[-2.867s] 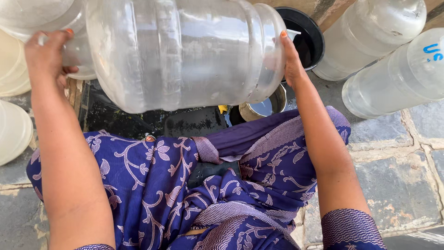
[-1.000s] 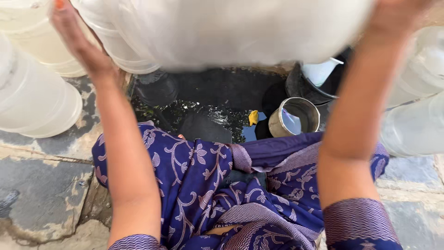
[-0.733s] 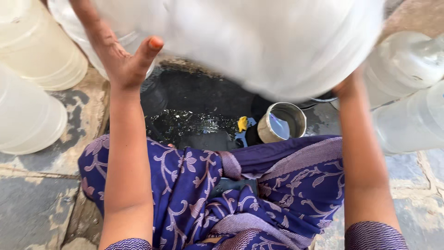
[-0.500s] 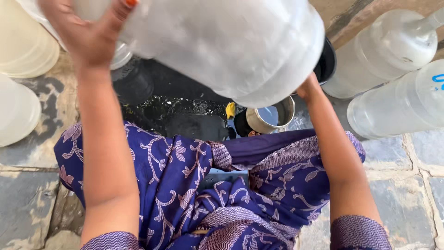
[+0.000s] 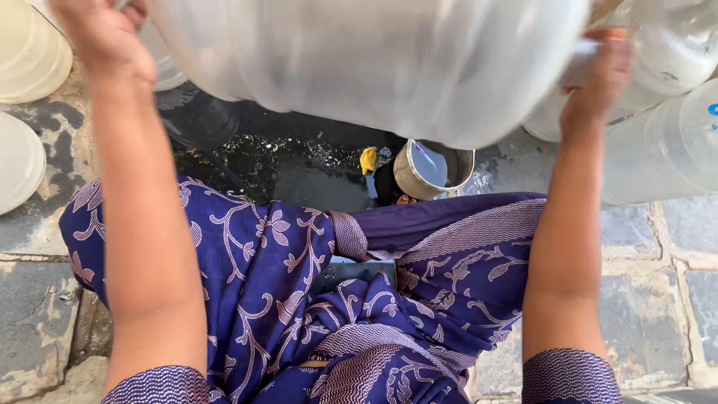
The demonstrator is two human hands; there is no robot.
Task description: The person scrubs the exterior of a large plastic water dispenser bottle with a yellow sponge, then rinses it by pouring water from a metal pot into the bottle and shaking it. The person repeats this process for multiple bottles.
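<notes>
A large translucent water jug [image 5: 374, 63] is held up close to the camera, above the lap, its long axis running roughly left to right and blurred by motion. The left hand [image 5: 101, 37] is pressed against its left end, fingers curled around it. The right hand [image 5: 602, 78] is laid flat against the right end, fingers together. Below, a steel pot [image 5: 434, 168] stands on wet stone paving [image 5: 673, 299], beside a yellow scrubber [image 5: 368, 159].

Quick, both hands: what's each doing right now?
Left hand: gripping one end of the big jug.
Right hand: pressed on the jug's other end.
</notes>
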